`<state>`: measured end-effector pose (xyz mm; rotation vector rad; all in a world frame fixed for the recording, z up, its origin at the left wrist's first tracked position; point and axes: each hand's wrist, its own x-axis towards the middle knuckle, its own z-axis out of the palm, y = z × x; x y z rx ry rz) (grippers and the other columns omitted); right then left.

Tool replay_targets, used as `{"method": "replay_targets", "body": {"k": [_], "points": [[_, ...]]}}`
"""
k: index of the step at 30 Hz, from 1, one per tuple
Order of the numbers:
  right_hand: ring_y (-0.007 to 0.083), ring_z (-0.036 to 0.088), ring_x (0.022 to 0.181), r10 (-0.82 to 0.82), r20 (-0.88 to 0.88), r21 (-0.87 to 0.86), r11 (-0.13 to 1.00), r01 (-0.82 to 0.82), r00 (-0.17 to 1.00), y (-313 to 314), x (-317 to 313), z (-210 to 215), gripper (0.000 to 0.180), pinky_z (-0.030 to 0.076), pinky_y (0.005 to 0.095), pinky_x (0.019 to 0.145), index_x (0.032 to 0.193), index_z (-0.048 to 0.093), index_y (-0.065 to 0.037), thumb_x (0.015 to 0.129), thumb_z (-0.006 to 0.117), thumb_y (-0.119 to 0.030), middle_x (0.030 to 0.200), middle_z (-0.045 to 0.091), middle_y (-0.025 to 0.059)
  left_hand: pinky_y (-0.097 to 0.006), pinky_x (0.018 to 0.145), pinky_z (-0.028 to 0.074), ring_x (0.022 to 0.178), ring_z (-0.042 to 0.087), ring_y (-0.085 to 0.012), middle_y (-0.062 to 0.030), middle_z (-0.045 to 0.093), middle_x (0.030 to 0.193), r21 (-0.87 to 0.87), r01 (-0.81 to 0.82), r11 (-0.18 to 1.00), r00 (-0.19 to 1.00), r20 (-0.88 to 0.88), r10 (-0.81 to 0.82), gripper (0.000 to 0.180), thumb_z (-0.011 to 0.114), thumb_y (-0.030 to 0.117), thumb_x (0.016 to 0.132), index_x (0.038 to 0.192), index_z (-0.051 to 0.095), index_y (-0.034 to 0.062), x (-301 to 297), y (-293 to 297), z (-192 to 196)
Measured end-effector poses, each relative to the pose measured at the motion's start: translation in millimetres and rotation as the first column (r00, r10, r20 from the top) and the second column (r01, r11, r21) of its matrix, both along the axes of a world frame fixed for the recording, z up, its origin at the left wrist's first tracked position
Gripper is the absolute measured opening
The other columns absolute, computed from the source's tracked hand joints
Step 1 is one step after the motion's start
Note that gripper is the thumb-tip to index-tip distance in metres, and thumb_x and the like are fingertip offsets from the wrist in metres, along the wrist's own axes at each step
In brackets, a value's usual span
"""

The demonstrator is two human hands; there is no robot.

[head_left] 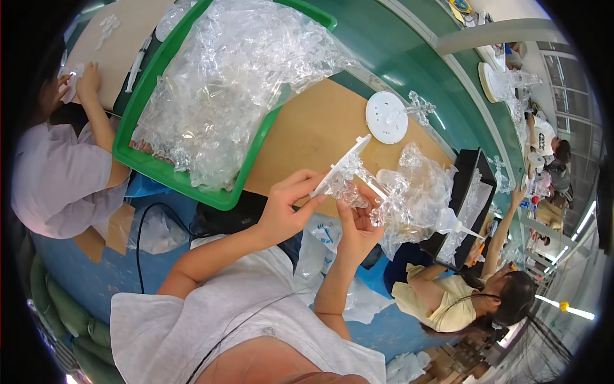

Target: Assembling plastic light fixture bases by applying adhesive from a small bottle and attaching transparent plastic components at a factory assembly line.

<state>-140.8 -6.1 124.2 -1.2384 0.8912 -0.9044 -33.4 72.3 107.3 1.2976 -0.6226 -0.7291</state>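
Observation:
In front of my chest, my left hand [289, 203] is closed on the edge of a white round disc [353, 153], tilted nearly edge-on. Clear plastic pieces [348, 174] stick out from the disc's face toward my right. My right hand [355, 235] has its fingers curled around the clear pieces; exactly which part they grip is partly hidden. Beyond my hands, another white disc [386, 118] with small holes lies on the work surface, with a clear plastic piece [420, 107] beside it. Clear bagged parts [419, 185] are close to my right hand.
A green bin [224, 200] full of bagged clear parts [224, 83] stands at the left on a brown board [300, 137]. At the right are a black bin [453, 246] and a white nozzle-tipped bottle [449, 221]. People work on both sides.

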Motion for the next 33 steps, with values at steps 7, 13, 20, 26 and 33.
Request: {"method": "replay_targets", "body": {"k": [7,13,20,26,33], "points": [[0.0184,0.062,0.093,-0.028,-0.157,-0.111,0.994,0.01,0.987,10.5,3.4,2.6,0.041,0.052,0.0262,0.08,0.113,0.053,0.009,0.074,0.066,0.011,0.104,0.061,0.019,-0.023,0.069,0.05,0.087,0.06,-0.0118,-0.0104,0.061,0.101,0.008,-0.069,0.998,0.97,0.234,0.065,0.022,0.06,-0.006,0.082,0.103,0.061,-0.0062,-3.4,1.1,-1.1],[0.017,0.062,0.091,-0.026,-0.172,-0.147,0.989,0.0,0.985,5.8,9.9,-15.6,0.04,0.053,0.025,0.077,0.114,0.054,0.008,0.076,0.066,0.009,0.105,0.062,0.0172,-0.025,0.07,0.049,0.084,0.061,-0.0134,-0.0098,0.063,0.097,-0.027,-0.029,0.999,0.994,-0.105,0.026,0.033,0.059,-0.001,0.082,0.115,0.058,-0.001,-1.9,-4.9,-25.5],[0.0318,0.061,0.078,-0.005,-0.617,-0.48,0.794,-0.371,0.787,-25.5,50.6,-60.4,0.028,0.05,0.0375,0.065,0.106,0.057,-0.003,0.079,0.062,-0.008,0.095,0.056,0.0159,-0.029,0.074,0.049,0.091,0.061,-0.0158,-0.0117,0.062,0.105,0.267,-0.033,0.963,0.992,-0.105,0.063,0.038,0.055,0.002,0.088,0.124,0.046,-0.0024,6.0,-28.7,-130.2],[0.0353,0.059,0.09,0.047,-0.744,-0.361,0.812,-0.459,0.667,-24.7,67.0,-65.8,0.036,0.05,0.0415,0.07,0.111,0.052,-0.004,0.076,0.061,-0.007,0.106,0.055,0.0167,-0.051,0.064,0.047,0.076,0.06,-0.0429,-0.0276,0.06,0.084,0.692,-0.032,0.721,0.82,0.43,-0.377,0.063,0.055,0.013,0.082,0.135,0.027,-0.0038,15.2,-8.7,-58.3],[0.014,0.061,0.08,-0.431,-0.368,-0.613,0.779,0.134,0.824,-45.4,-42.5,2.5,0.027,0.051,0.027,0.068,0.101,0.06,-0.002,0.075,0.059,0.002,0.091,0.064,0.0055,-0.038,0.056,0.045,0.057,0.056,-0.0281,-0.0171,0.059,0.072,0.449,-0.145,0.881,0.726,0.654,-0.213,0.03,0.058,0.012,0.086,0.114,0.057,0.0025,9.0,23.8,-73.9]]}}
